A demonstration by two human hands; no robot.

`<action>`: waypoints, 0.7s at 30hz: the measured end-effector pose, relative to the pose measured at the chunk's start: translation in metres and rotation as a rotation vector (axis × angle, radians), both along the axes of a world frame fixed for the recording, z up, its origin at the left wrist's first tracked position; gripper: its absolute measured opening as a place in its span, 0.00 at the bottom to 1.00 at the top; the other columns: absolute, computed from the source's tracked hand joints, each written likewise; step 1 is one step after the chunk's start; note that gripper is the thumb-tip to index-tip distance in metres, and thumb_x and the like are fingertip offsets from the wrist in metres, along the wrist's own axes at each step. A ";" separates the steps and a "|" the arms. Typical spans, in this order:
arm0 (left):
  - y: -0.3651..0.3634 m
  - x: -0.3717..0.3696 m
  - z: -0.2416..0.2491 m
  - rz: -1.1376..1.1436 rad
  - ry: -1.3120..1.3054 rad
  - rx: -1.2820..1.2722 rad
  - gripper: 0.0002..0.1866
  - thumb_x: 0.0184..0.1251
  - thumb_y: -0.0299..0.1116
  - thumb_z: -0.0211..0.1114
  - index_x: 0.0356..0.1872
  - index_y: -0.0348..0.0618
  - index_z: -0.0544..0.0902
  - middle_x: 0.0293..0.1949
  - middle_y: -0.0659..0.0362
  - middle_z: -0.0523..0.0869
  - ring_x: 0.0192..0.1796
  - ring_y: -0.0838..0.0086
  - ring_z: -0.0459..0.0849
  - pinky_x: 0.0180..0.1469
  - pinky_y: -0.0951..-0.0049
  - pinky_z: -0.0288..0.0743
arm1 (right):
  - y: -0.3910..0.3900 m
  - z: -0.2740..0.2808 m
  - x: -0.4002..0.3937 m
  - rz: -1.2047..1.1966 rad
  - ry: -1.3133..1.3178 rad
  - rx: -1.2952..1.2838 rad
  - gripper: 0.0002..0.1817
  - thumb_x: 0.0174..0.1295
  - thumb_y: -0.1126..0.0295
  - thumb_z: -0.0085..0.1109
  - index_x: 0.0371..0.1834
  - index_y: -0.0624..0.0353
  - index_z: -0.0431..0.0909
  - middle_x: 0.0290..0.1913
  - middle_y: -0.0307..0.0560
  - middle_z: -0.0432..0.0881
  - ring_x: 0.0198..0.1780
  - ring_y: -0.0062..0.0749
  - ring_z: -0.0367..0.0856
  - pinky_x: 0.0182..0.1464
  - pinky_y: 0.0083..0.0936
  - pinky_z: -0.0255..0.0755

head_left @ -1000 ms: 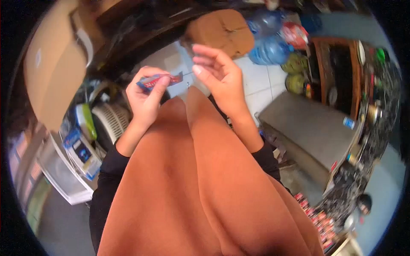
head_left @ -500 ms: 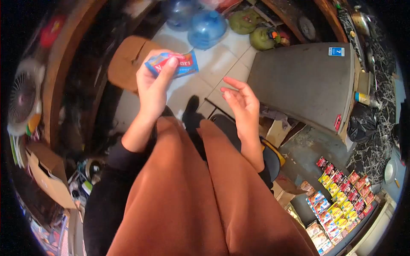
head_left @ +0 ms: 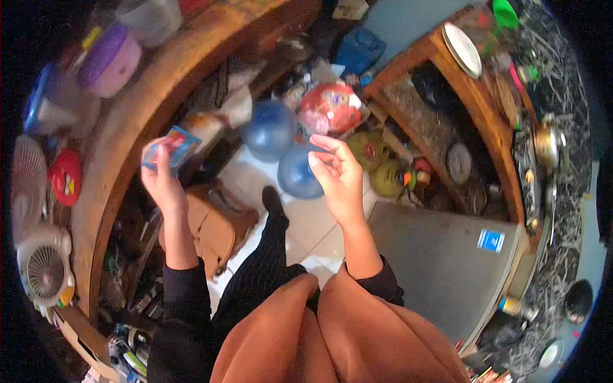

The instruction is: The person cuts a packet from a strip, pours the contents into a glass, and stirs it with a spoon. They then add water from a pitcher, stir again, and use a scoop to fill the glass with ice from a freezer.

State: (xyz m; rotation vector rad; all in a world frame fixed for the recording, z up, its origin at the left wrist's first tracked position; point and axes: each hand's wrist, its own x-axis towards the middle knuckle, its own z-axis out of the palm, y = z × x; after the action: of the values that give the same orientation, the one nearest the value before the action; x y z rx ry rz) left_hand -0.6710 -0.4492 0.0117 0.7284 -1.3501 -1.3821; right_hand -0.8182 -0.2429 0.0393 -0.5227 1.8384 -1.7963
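Observation:
A small blue and red sachet (head_left: pixel 187 145) is pinched between the thumb and fingers of my left hand (head_left: pixel 165 182), raised at the left above a brown stool (head_left: pixel 204 233). In the middle of the view is my right hand (head_left: pixel 343 182), holding nothing, its fingers stretched forward and apart from the thumb. Beyond that hand, on the floor, a blue water jug (head_left: pixel 297 175) is partly hidden by it. My brown garment (head_left: pixel 281 348) fills the bottom of the view.
A grey fridge (head_left: pixel 434 274) stands at the right, beside a dark marbled counter (head_left: pixel 546 255). Green gas cylinders (head_left: pixel 367 152) and a second blue jug (head_left: pixel 267 131) sit ahead. At the left are a wooden shelf edge (head_left: pixel 143 108) and a white fan (head_left: pixel 43 271).
My view has tilted up, bringing the shelves into sight and most of the sachet display out. My left hand has moved left with the sachet; the right hand stays open.

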 end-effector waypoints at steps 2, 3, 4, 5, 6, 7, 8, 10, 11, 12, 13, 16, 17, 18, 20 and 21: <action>-0.027 -0.035 -0.005 0.092 0.110 0.063 0.09 0.60 0.33 0.54 0.36 0.38 0.75 0.34 0.60 0.78 0.37 0.78 0.76 0.44 0.77 0.68 | -0.035 -0.009 -0.051 0.030 0.045 -0.022 0.16 0.52 0.75 0.54 0.46 0.60 0.69 0.45 0.42 0.73 0.42 0.22 0.71 0.45 0.21 0.67; -0.039 -0.052 -0.008 0.092 0.177 0.058 0.09 0.61 0.33 0.54 0.37 0.38 0.75 0.35 0.60 0.78 0.38 0.78 0.76 0.44 0.77 0.68 | -0.053 -0.016 -0.075 0.031 0.074 -0.056 0.16 0.52 0.75 0.54 0.46 0.60 0.69 0.45 0.42 0.73 0.42 0.22 0.71 0.45 0.21 0.67; -0.050 -0.067 -0.008 0.098 0.182 0.044 0.09 0.62 0.32 0.53 0.38 0.38 0.74 0.36 0.58 0.78 0.39 0.77 0.76 0.45 0.75 0.69 | -0.069 -0.015 -0.097 0.039 0.127 -0.054 0.16 0.52 0.75 0.54 0.46 0.62 0.69 0.45 0.42 0.73 0.42 0.22 0.70 0.45 0.20 0.66; -0.060 -0.083 -0.006 0.108 0.194 0.024 0.09 0.63 0.32 0.51 0.40 0.37 0.73 0.38 0.57 0.77 0.40 0.76 0.76 0.46 0.73 0.69 | -0.085 -0.022 -0.120 0.026 0.164 -0.070 0.16 0.52 0.75 0.54 0.46 0.62 0.70 0.44 0.43 0.74 0.40 0.22 0.72 0.43 0.20 0.67; -0.068 -0.096 -0.004 0.115 0.196 0.022 0.09 0.63 0.32 0.51 0.40 0.37 0.73 0.38 0.57 0.77 0.40 0.76 0.76 0.46 0.73 0.69 | -0.100 -0.020 -0.141 0.012 0.198 -0.055 0.16 0.52 0.75 0.54 0.45 0.62 0.70 0.42 0.43 0.75 0.38 0.22 0.73 0.42 0.20 0.68; -0.074 -0.108 -0.001 0.112 0.192 -0.002 0.09 0.63 0.32 0.51 0.39 0.37 0.73 0.38 0.58 0.77 0.41 0.76 0.76 0.46 0.73 0.69 | -0.114 -0.015 -0.161 -0.008 0.230 -0.041 0.16 0.51 0.75 0.54 0.45 0.62 0.71 0.41 0.43 0.76 0.37 0.23 0.74 0.41 0.20 0.69; -0.081 -0.119 0.002 0.105 0.190 -0.028 0.09 0.63 0.32 0.52 0.39 0.37 0.73 0.38 0.58 0.77 0.41 0.76 0.76 0.46 0.73 0.69 | -0.130 -0.013 -0.186 -0.024 0.322 -0.043 0.15 0.51 0.75 0.55 0.44 0.62 0.72 0.40 0.43 0.77 0.36 0.23 0.75 0.40 0.20 0.69; -0.090 -0.132 0.009 0.111 0.179 -0.044 0.09 0.62 0.32 0.53 0.38 0.37 0.74 0.36 0.58 0.78 0.39 0.77 0.76 0.45 0.74 0.69 | -0.169 -0.005 -0.244 -0.070 0.442 -0.081 0.14 0.50 0.73 0.56 0.41 0.62 0.74 0.39 0.43 0.78 0.36 0.23 0.75 0.40 0.20 0.69; -0.094 -0.139 0.011 0.116 0.164 -0.053 0.09 0.61 0.33 0.54 0.37 0.37 0.74 0.35 0.59 0.78 0.38 0.78 0.75 0.44 0.76 0.68 | -0.190 0.000 -0.274 -0.104 0.466 -0.116 0.13 0.49 0.72 0.57 0.40 0.62 0.75 0.39 0.44 0.78 0.37 0.23 0.76 0.40 0.20 0.69; -0.101 -0.145 0.011 0.133 0.177 -0.074 0.09 0.61 0.32 0.54 0.37 0.36 0.74 0.34 0.59 0.78 0.38 0.78 0.76 0.44 0.77 0.69 | -0.214 0.002 -0.306 -0.148 0.537 -0.096 0.12 0.51 0.71 0.56 0.39 0.63 0.75 0.40 0.44 0.78 0.37 0.22 0.76 0.41 0.20 0.69; -0.108 -0.151 0.006 0.139 0.179 -0.080 0.09 0.61 0.32 0.54 0.37 0.36 0.74 0.34 0.59 0.78 0.38 0.78 0.76 0.44 0.77 0.69 | -0.232 0.004 -0.330 -0.188 0.606 -0.076 0.11 0.53 0.70 0.55 0.38 0.63 0.76 0.41 0.44 0.78 0.38 0.22 0.75 0.41 0.21 0.69; -0.129 -0.173 -0.015 0.263 0.028 -0.133 0.09 0.61 0.31 0.53 0.37 0.35 0.74 0.34 0.59 0.78 0.37 0.79 0.76 0.43 0.77 0.69 | -0.263 0.056 -0.349 -0.195 0.959 -0.007 0.12 0.50 0.73 0.51 0.38 0.62 0.74 0.39 0.51 0.77 0.40 0.37 0.76 0.45 0.26 0.68; -0.130 -0.180 -0.018 0.273 0.034 -0.137 0.09 0.61 0.31 0.53 0.37 0.35 0.74 0.34 0.59 0.78 0.37 0.79 0.76 0.43 0.77 0.69 | -0.272 0.069 -0.352 -0.168 1.046 0.011 0.10 0.50 0.73 0.51 0.37 0.61 0.75 0.36 0.51 0.77 0.40 0.38 0.76 0.44 0.27 0.68; -0.128 -0.188 -0.017 0.271 -0.023 -0.195 0.09 0.61 0.31 0.53 0.37 0.34 0.74 0.34 0.58 0.78 0.37 0.79 0.75 0.43 0.77 0.69 | -0.281 0.079 -0.358 -0.199 1.204 0.031 0.10 0.48 0.76 0.50 0.35 0.60 0.75 0.33 0.53 0.77 0.39 0.43 0.75 0.43 0.30 0.68; -0.128 -0.199 -0.022 0.314 -0.086 -0.270 0.09 0.62 0.30 0.52 0.37 0.34 0.73 0.35 0.57 0.78 0.38 0.78 0.76 0.44 0.77 0.69 | -0.297 0.090 -0.386 -0.224 1.303 0.106 0.10 0.49 0.77 0.49 0.35 0.60 0.76 0.34 0.54 0.77 0.40 0.45 0.75 0.43 0.32 0.68; -0.127 -0.206 -0.022 0.327 -0.087 -0.270 0.09 0.62 0.30 0.52 0.37 0.34 0.73 0.35 0.57 0.78 0.38 0.78 0.76 0.44 0.77 0.69 | -0.306 0.094 -0.401 -0.253 1.395 0.191 0.10 0.49 0.77 0.48 0.35 0.60 0.76 0.35 0.55 0.77 0.40 0.46 0.74 0.43 0.33 0.67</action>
State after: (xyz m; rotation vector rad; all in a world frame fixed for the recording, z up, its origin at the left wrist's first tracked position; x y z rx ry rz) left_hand -0.8768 -0.5760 -0.0105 0.7916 -1.3810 -0.9001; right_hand -1.2195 -0.5494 0.1333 -1.8390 2.9708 -1.3638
